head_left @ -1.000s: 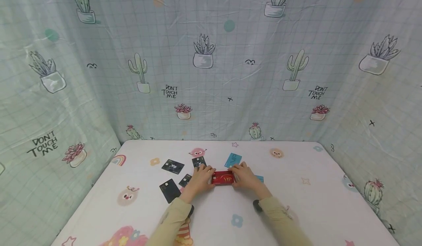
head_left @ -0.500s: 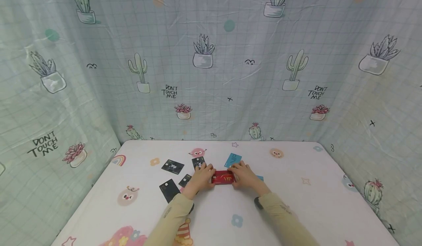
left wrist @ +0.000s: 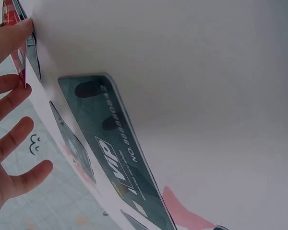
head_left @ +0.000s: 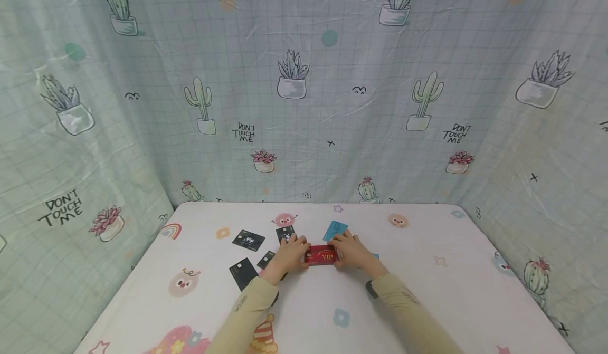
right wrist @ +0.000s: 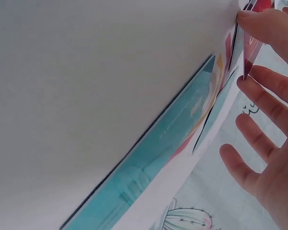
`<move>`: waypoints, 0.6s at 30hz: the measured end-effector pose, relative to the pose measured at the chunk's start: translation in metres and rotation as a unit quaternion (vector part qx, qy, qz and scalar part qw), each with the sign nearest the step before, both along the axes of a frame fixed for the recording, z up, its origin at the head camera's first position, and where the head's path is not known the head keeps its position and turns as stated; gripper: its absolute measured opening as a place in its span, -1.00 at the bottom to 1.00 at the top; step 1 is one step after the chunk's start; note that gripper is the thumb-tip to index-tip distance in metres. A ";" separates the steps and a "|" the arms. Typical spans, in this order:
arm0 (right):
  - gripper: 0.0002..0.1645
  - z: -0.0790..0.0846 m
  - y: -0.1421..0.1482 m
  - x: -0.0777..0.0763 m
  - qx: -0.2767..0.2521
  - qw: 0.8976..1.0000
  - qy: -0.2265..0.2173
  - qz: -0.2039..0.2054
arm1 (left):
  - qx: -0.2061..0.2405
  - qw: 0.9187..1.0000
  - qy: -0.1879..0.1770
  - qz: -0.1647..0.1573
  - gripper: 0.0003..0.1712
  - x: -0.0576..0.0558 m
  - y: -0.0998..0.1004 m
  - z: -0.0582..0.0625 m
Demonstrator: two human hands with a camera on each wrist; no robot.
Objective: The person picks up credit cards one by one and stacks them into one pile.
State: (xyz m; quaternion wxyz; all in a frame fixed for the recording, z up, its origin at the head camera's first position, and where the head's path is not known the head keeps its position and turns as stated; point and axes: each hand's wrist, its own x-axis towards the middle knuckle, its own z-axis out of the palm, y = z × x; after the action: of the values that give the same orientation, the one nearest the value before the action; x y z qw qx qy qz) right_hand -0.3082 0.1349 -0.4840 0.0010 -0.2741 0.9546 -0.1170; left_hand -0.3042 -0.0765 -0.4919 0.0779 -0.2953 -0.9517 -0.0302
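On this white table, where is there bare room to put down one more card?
Free: the table right of the right sleeve, and between it and the left sleeve, nearer than the red card. Crowded: beside the left hand, among the black cards.

A pale blue-green cloth (head_left: 313, 114) hangs behind the table (head_left: 480, 290) and along both sides, creased and printed with a thin grid, dots, potted cacti (head_left: 201, 103) and the words (head_left: 244, 132) "DON'T TOUCH ME". The white tabletop carries pastel prints: a rainbow (head_left: 171, 231) at the far left, flowers (head_left: 341, 318), stars (head_left: 440, 260) and little faces (head_left: 398, 220). Soft light glints on the cloth's wrinkles; its middle looks greyer than its sides.
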 end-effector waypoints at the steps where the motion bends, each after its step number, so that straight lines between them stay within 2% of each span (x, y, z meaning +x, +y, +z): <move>1: -0.39 0.000 0.000 0.000 0.000 1.000 0.001 0.000 | 0.003 1.000 -0.002 0.000 -0.44 0.000 0.000 0.000; 14: -0.41 0.000 0.000 -0.001 0.006 1.000 0.011 0.005 | 0.005 1.000 -0.015 0.015 -0.48 0.001 0.002 0.002; 18: -0.42 -0.001 0.000 0.000 0.007 1.000 0.002 0.001 | 0.006 1.000 -0.014 0.019 -0.52 0.001 0.003 0.002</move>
State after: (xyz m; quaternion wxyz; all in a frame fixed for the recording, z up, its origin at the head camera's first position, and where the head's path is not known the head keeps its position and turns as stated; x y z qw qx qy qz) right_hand -0.3085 0.1346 -0.4852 0.0012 -0.2755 0.9550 -0.1100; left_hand -0.3033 -0.0731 -0.4901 0.0673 -0.2761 -0.9580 -0.0384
